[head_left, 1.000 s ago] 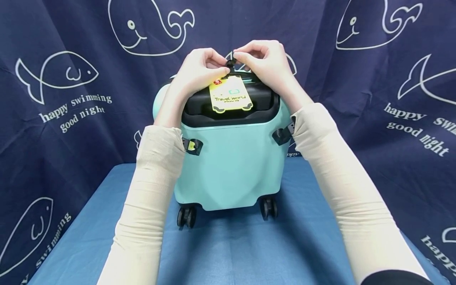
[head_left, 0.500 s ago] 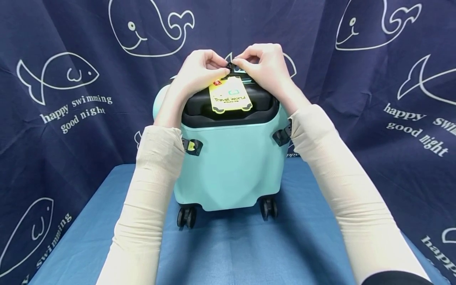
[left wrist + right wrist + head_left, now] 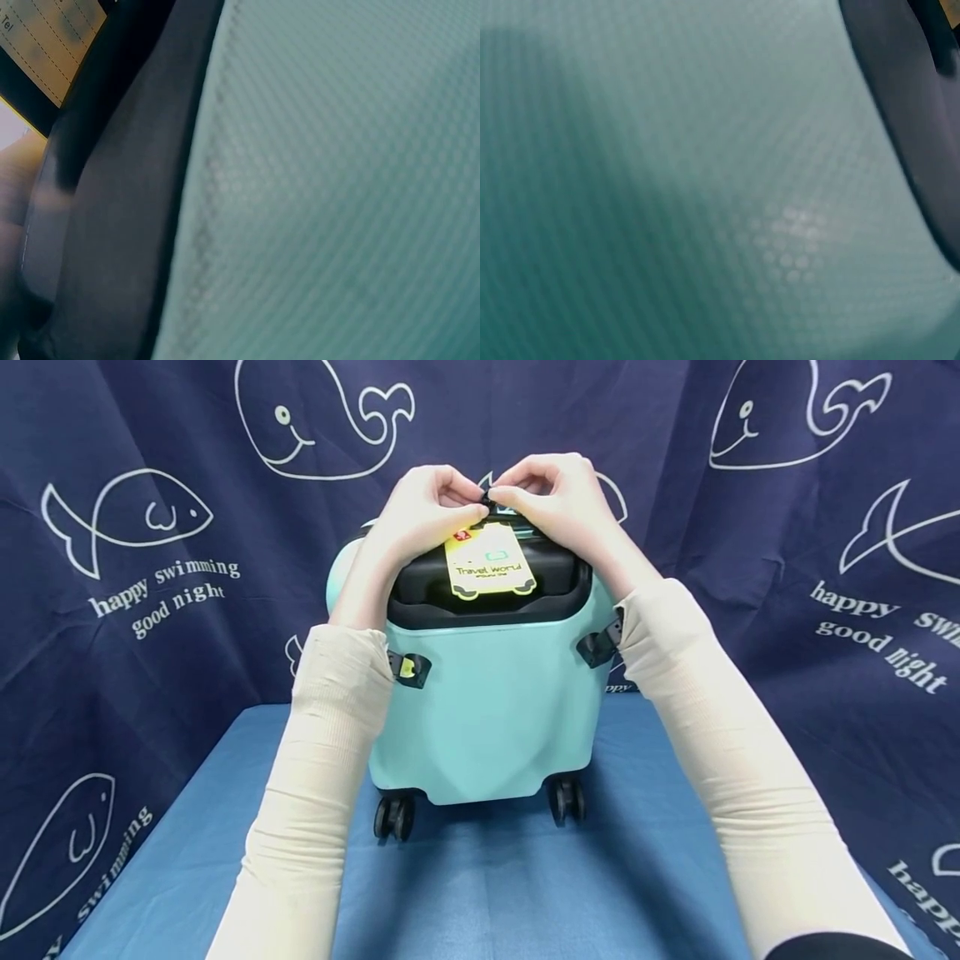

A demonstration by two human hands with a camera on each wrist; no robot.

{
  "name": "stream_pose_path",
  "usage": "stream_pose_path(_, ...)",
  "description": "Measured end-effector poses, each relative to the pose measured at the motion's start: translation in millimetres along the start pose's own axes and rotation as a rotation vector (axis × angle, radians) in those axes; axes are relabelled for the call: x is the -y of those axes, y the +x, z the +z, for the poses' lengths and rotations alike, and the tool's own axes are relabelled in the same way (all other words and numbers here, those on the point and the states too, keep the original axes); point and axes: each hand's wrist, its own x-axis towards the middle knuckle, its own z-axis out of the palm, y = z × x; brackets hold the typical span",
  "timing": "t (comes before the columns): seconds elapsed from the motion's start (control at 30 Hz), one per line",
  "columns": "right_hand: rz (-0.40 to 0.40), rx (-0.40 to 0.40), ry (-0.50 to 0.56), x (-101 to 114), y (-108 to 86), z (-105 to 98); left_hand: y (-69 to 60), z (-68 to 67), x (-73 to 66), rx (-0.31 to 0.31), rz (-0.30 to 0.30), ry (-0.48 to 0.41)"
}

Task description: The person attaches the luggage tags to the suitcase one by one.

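A mint-green suitcase point(image 3: 487, 710) stands upright on its wheels. From its black top handle area hangs a yellow luggage tag point(image 3: 491, 564) printed "Travel World". Above the tag, my left hand point(image 3: 423, 514) pinches the tag's black strap point(image 3: 487, 503) between thumb and fingers. My right hand point(image 3: 558, 502) pinches at the same strap from the other side, its fingertips close to the left ones. Fingers hide most of the strap. The left wrist view catches the tag's lined back point(image 3: 56, 37) beside the black trim; the right wrist view is mostly textured shell point(image 3: 705, 180).
The suitcase rests on a blue cloth-covered table point(image 3: 480, 893). Behind it hangs a navy curtain point(image 3: 172, 427) with white fish and whale drawings. Black wrist-strap pieces point(image 3: 411, 670) show at both cuffs, in front of the suitcase.
My right hand has come down slightly, and the strap end that stuck up between the fingertips is now lower. The left hand keeps its pinch. The suitcase stays in place.
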Motion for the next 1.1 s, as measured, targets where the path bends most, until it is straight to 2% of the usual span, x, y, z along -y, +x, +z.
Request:
stream_pose_path(0.3, -0.004, 0.026, 0.12, -1.2, -2.4, -3.2, -0.1, 2.0, -2.1, -0.008, -0.004, -0.002)
stream_pose_path(0.53, 0.023, 0.057, 0.118, -0.9, -3.3, -2.4, -0.5, 3.3, -0.8, 0.001, -0.019, 0.004)
stream_pose_path(0.97, 0.061, 0.116, 0.132, 0.6, -0.9, -3.1, -1.0, 0.9, -0.8, -0.001, -0.006, -0.01)
stream_pose_path(1.1, 0.042, 0.14, 0.122, 0.7, 0.4, -2.0, -1.7, 0.3, -0.7, 0.001, -0.003, -0.015)
